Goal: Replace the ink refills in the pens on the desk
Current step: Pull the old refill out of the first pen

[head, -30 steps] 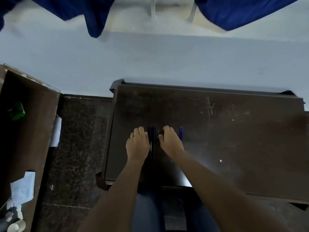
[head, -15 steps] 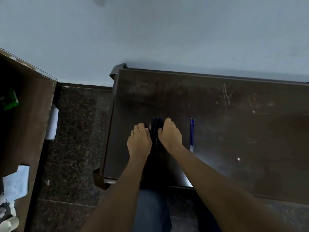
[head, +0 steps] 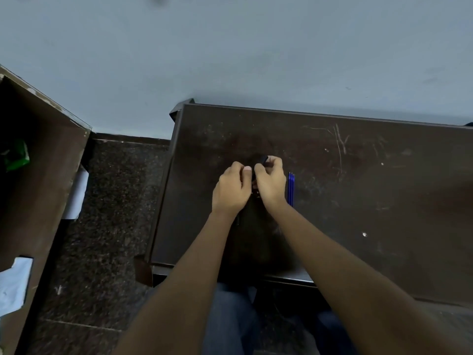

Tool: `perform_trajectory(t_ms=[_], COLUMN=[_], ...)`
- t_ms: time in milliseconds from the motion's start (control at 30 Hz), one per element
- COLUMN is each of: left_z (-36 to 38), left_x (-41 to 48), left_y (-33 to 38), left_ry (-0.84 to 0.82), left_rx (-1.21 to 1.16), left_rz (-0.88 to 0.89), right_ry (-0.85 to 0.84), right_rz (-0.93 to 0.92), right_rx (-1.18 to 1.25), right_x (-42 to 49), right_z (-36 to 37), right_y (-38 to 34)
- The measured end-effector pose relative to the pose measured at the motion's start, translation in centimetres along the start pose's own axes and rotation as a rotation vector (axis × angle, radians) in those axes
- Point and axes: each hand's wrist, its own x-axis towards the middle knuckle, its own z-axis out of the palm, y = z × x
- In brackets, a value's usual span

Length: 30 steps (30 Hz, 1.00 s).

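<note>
Black pens (head: pixel 261 160) are clasped between your two hands, their number hard to tell. Your left hand (head: pixel 231 190) pinches them at its thumb side, and your right hand (head: pixel 271 183) curls round their far end. Blue refills (head: pixel 291 188) lie on the desk (head: pixel 371 213) just outside your right hand, apart from it.

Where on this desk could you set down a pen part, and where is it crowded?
Free: the wide desk stretch right of the blue refills; the strip between the right hand and the wall-side edge; the patch left of the left hand. Crowded: the middle, where both hands grip a dark pen beside the refills.
</note>
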Motion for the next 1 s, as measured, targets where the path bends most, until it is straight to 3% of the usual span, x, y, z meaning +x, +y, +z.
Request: perform_trajectory(t_ms=[200, 433, 567, 667, 800, 1000], left_z=[1.3, 3.0, 2.8, 2.2, 1.5, 2.0], left_x=[-2.4, -9.3, -14.4, -16.9, -17.9, -16.9], left_y=[0.9, 0.2, 1.4, 1.8, 2.2, 1.3], left_ry=[-0.095, -0.028, 0.022, 0.086, 0.111, 0.102], left_rx=[-0.066, -0.121, -0.24, -0.169, -0.043, -0.175], left_rz=[0.059, 0.118, 0.078, -0.009, -0.044, -0.129], right_ry=[-0.038, 0.045, 0.013, -0.014, 0.005, -0.024], right_rz=[-0.051, -0.206, -0.113, -0.062, -0.013, 0.069], right_rx=[0.12, -0.04, 0.053, 0.055, 0.076, 0.156], right_x=[-1.0, -6.6, -10.9, -13.1, -14.1, -12.3], right_z=[-0.8, -3.6, -4.5, -5.0, -5.3, -5.1], right_y=[1.7, 3.8, 4.3, 4.8, 4.7, 2.8])
